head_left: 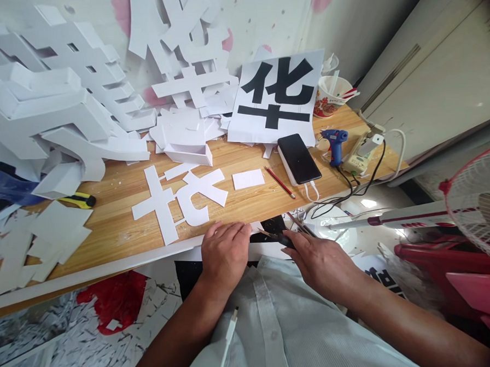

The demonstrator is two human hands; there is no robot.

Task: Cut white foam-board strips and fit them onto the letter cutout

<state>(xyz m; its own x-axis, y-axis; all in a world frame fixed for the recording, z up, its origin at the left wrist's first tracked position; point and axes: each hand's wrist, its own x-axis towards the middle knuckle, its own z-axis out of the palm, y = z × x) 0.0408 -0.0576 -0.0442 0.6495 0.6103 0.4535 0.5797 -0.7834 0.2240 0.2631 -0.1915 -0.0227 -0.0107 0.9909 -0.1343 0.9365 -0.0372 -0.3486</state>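
At the table's front edge, my left hand (225, 253) is closed, its fingertips bent over a small white board piece (257, 227). My right hand (320, 267) grips a dark-handled tool with a thin pointed metal tip (281, 238). That tip points left and touches or nearly touches the white piece; blade details are too small to tell. Beyond my left hand lie white cut-out character parts: a cross-shaped one (157, 203) and a curved one (195, 194). Past them are a white rectangle (248, 179) and a red pencil (280, 182).
A printed character sheet (235, 129) leans at the back, beside stacked white letters (79, 60). A phone (299, 159), blue glue gun (336, 144), power strip (359, 156) and paper cup (328, 107) stand right. A yellow cutter (79, 199) lies left. A fan (480, 201) is at far right.
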